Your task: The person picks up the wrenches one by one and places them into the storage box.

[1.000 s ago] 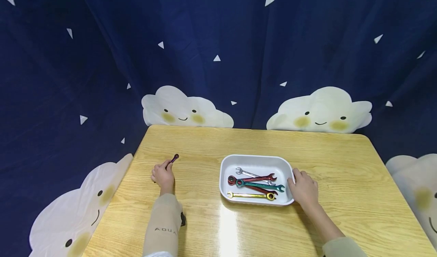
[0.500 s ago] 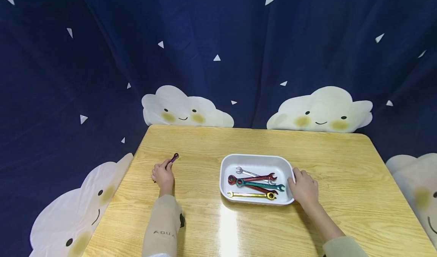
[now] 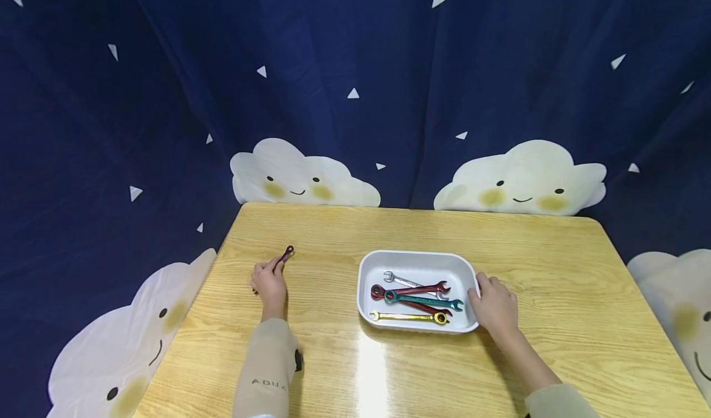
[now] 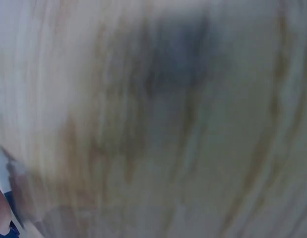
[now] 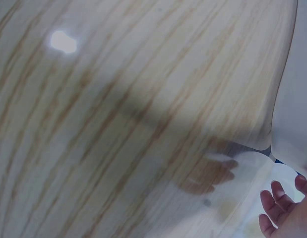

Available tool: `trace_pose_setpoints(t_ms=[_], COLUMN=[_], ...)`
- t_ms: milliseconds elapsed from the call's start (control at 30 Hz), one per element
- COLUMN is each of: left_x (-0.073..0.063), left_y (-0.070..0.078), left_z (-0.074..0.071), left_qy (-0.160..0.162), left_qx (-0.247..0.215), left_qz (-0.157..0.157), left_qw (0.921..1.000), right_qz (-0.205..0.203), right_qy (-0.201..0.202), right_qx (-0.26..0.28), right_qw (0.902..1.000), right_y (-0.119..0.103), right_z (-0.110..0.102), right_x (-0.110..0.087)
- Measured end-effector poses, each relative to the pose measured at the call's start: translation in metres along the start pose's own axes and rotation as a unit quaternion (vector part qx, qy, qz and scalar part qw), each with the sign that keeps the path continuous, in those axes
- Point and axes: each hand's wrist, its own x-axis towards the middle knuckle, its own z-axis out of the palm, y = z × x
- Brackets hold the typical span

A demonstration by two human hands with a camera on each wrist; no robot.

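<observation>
My left hand [image 3: 270,284] pinches a small purple ratchet wrench [image 3: 287,254] over the left part of the table. One ring end points away beyond the fingers; most of its shaft is hidden by the hand. The right hand [image 3: 495,304] holds the right wall of a white plastic tray [image 3: 411,253], thumb at the rim. Several combination wrenches lie in the tray: a silver one [image 3: 403,280], a green one [image 3: 424,300], a yellow one [image 3: 408,318] and red ones partly under the green. In the right wrist view, fingers [image 5: 278,203] show below the tray wall [image 5: 297,94].
The wooden table [image 3: 328,233] carries the tray near its middle. Behind it hangs a dark blue curtain [image 3: 389,47] printed with clouds and triangles. The left wrist view is mostly blurred tabletop [image 4: 158,148].
My left hand has shifted slightly right and away from me with the purple wrench, whose ring end now stands a bit farther out. The right hand and the tray stay in place.
</observation>
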Motion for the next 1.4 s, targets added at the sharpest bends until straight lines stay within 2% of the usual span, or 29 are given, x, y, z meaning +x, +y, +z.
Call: trace_pose_setpoints(t_ms=[300, 733, 1000, 1200, 1400], left_x=[0.003, -0.001, -0.005, -0.009, -0.015], left_y=[0.012, 0.032, 0.047, 0.056, 0.066], left_z=[0.008, 0.023, 0.027, 0.033, 0.037], left_qy=[0.002, 0.030, 0.018, 0.023, 0.013], left_qx=[0.009, 0.009, 0.005, 0.000, -0.005], left_qz=[0.024, 0.094, 0.111, 0.149, 0.167], left_qw=[0.9997, 0.9951, 0.9936, 0.9885, 0.9859], right_qz=[0.003, 0.001, 0.000, 0.003, 0.002], right_qy=[-0.004, -0.002, 0.000, 0.003, 0.006], right_qx=[0.001, 0.002, -0.006, -0.015, -0.017], right_qw=[1.0000, 1.0000, 1.0000, 0.9999, 0.9998], right_y=[0.000, -0.001, -0.001, -0.001, -0.001], right_z=[0.000, -0.002, -0.002, -0.002, -0.002], right_x=[0.000, -0.001, 0.000, 0.000, 0.000])
